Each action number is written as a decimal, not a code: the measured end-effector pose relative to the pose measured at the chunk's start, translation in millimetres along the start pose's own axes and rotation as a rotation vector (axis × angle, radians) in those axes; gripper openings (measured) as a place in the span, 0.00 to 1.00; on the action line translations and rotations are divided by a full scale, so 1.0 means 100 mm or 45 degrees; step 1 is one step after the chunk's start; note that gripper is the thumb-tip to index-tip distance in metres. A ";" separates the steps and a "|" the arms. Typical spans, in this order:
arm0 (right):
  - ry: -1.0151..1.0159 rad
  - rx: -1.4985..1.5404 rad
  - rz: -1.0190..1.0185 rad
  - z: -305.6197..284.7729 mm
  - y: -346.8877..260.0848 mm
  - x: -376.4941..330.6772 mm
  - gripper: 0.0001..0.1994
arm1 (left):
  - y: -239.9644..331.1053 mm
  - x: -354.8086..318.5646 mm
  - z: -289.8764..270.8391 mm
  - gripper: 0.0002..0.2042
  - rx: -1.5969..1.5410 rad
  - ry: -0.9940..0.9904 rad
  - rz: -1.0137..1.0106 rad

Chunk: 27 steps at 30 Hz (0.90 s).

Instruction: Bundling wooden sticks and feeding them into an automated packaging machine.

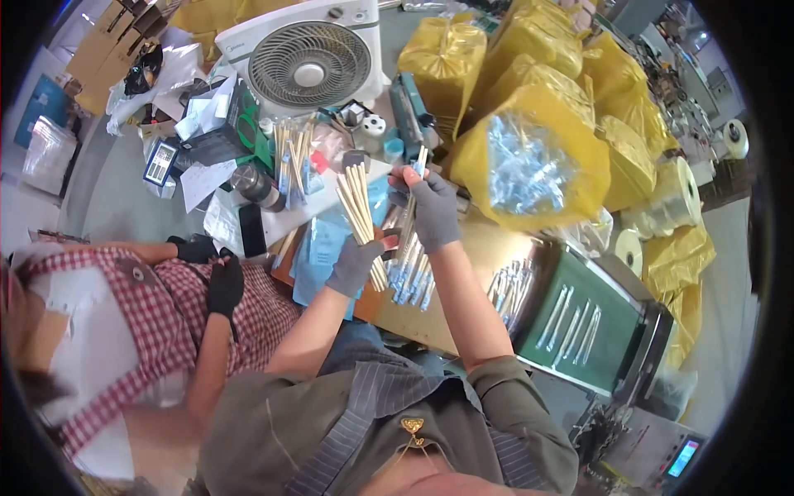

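Note:
My left hand (356, 264), in a grey glove with bare fingertips, is closed around a fanned bundle of bare wooden chopsticks (356, 202). Just right of it, my right hand (436, 217), gloved alike, pinches a few chopsticks (423, 155) whose tips stick up past the fingers; whether they are wrapped is hard to tell. Below and between the hands lies a pile of chopsticks in clear-and-blue sleeves (411, 279), partly hidden by my right forearm. A second wrapped pile (511, 288) rests right of that forearm. Blue plastic packaging (321, 252) lies beside my left hand.
Several wrapped chopsticks lie on a green conveyor belt (616, 318) at right. A yellow bag (471, 178) holding blue-and-clear wrappers stands beyond my right hand. A white fan (289, 99), a bottle (256, 186) and a phone (252, 230) are farther left. A co-worker's dark-gloved hand (224, 288) is at left.

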State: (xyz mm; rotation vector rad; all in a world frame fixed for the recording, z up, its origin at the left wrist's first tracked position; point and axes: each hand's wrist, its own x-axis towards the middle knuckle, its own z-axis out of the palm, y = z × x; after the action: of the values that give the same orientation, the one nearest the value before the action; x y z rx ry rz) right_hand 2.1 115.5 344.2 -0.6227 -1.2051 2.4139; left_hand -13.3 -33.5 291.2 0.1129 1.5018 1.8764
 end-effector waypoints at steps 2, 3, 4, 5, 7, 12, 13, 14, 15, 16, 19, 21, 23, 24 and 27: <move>0.055 0.012 0.009 -0.05 -0.07 -0.29 0.09 | -0.04 -0.28 0.27 0.08 -0.051 -0.005 0.033; 0.075 -0.024 0.016 -0.08 -0.16 -0.46 0.09 | -0.02 -0.45 0.38 0.09 -0.107 -0.002 0.064; -0.088 -0.065 -0.039 -0.28 -0.18 -0.54 0.10 | -0.23 -0.46 0.31 0.07 0.056 0.019 0.150; -0.034 -0.090 -0.013 -0.33 -0.24 -0.70 0.12 | -0.18 -0.58 0.39 0.07 0.140 0.003 0.062; -0.015 -0.009 -0.002 -0.38 -0.32 -0.92 0.13 | -0.13 -0.80 0.40 0.07 -0.077 -0.130 0.014; 0.007 0.146 0.052 -0.51 -0.26 -1.10 0.09 | -0.23 -0.93 0.28 0.08 -0.012 -0.051 0.150; -0.004 0.176 0.084 -0.49 -0.24 -1.13 0.09 | -0.14 -0.94 0.23 0.07 -0.165 -0.036 0.090; -0.031 0.198 0.115 -0.48 -0.19 -1.14 0.10 | -0.01 -0.93 0.15 0.07 -0.264 -0.069 0.051; -0.016 0.192 0.116 -0.48 -0.14 -1.18 0.10 | 0.11 -0.96 0.05 0.07 -0.369 -0.109 -0.002; -0.129 0.182 0.180 -0.47 -0.08 -1.21 0.11 | 0.24 -0.99 -0.03 0.08 -0.202 -0.021 0.071; -0.180 0.097 0.324 -0.39 0.05 -1.34 0.14 | 0.48 -1.04 -0.31 0.09 -0.239 -0.106 0.102; -0.127 0.041 0.398 -0.41 0.10 -1.38 0.13 | 0.53 -1.04 -0.39 0.10 -0.206 -0.160 0.119; -0.108 0.056 0.407 -0.53 0.14 -1.37 0.13 | 0.52 -0.99 -0.40 0.10 -0.176 -0.209 0.136; -0.107 0.072 0.422 -0.57 0.15 -1.37 0.13 | 0.51 -0.97 -0.40 0.10 -0.211 -0.208 0.095; -0.017 0.063 0.422 -0.59 0.03 -1.40 0.13 | 0.44 -0.88 -0.38 0.11 -0.349 -0.246 0.012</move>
State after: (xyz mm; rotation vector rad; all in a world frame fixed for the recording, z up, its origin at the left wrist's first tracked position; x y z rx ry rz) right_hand 150.3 81.2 340.3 -0.8501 -1.1168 2.7121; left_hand 12.6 -117.6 349.0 0.1683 1.1070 1.9978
